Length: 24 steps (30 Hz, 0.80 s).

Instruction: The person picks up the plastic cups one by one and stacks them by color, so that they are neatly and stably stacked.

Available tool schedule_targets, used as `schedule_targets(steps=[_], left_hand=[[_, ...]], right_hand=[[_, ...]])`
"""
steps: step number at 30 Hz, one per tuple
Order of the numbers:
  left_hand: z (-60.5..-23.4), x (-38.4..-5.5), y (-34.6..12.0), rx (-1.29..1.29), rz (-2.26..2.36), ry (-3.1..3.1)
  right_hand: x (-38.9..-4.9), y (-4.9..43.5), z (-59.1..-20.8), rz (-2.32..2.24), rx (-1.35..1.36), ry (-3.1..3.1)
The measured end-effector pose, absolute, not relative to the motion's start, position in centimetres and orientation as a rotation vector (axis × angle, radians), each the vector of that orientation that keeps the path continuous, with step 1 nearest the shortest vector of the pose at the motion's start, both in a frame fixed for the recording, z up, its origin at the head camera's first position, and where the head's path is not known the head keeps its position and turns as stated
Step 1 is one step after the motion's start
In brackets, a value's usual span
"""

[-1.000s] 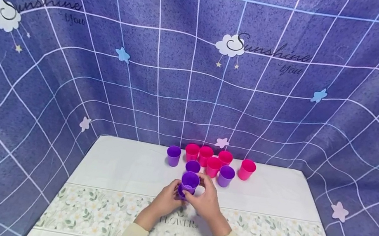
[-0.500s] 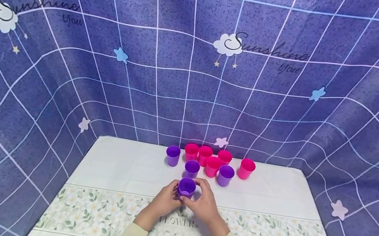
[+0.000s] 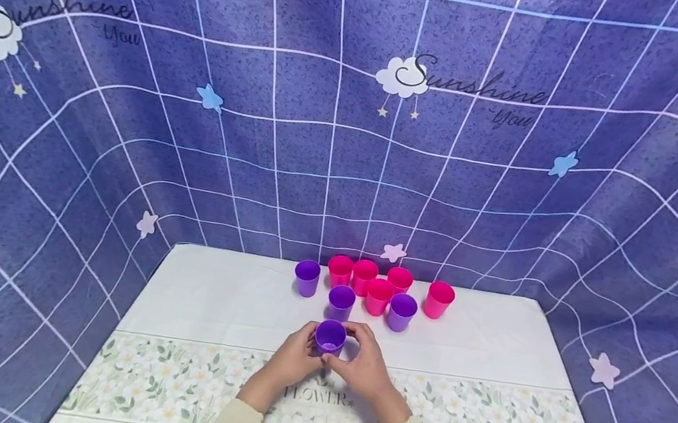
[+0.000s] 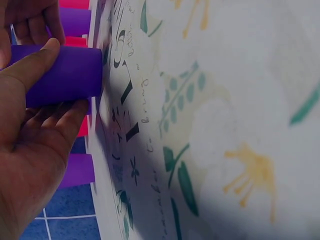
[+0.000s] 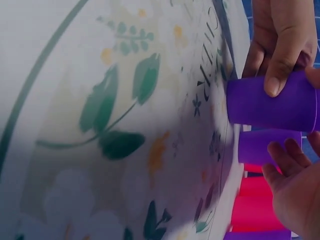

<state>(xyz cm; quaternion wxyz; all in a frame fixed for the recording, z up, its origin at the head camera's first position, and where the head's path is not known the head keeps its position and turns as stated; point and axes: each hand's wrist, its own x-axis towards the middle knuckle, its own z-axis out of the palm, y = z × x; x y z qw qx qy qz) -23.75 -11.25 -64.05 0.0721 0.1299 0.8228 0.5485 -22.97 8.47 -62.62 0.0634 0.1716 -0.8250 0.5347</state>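
In the head view a purple cup (image 3: 330, 337) stands upright near the front of the white area, between both hands. My left hand (image 3: 296, 355) grips its side, the thumb lying along the wall in the left wrist view, where the cup's base meets the cloth. My right hand (image 3: 369, 365) holds the cup near its rim from the right, thumb in front and fingers behind. From above only one rim shows, with the second purple cup hidden in the nest. Right behind it stands another purple cup (image 3: 340, 303).
Farther back are a purple cup (image 3: 306, 278) on the left, a purple cup (image 3: 402, 313) on the right and several pink cups (image 3: 378, 297). They stand on a white tablecloth (image 3: 217, 296) with a floral band. A blue gridded curtain (image 3: 300, 123) surrounds the table.
The upper purple cup in my right hand has moved down into the lower one held by my left hand, and the two now look like one. The other cups stay put.
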Motion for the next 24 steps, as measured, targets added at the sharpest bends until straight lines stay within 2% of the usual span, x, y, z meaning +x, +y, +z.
schedule_targets(steps=[4,11,24], left_hand=[[-64.1,-23.8,-11.3,0.371,1.646,2.475],[-64.1,-23.7,-11.6,0.361,1.597,2.506],[-63.6,-23.5,-11.6,0.321,1.572,2.479]], right_hand=[[-22.8,9.4,-62.7,1.630,0.523,-2.430],[-23.0,11.5,-62.7,1.565,0.322,-2.371],[-25.5,15.4,-63.1,1.400,0.165,-2.108]])
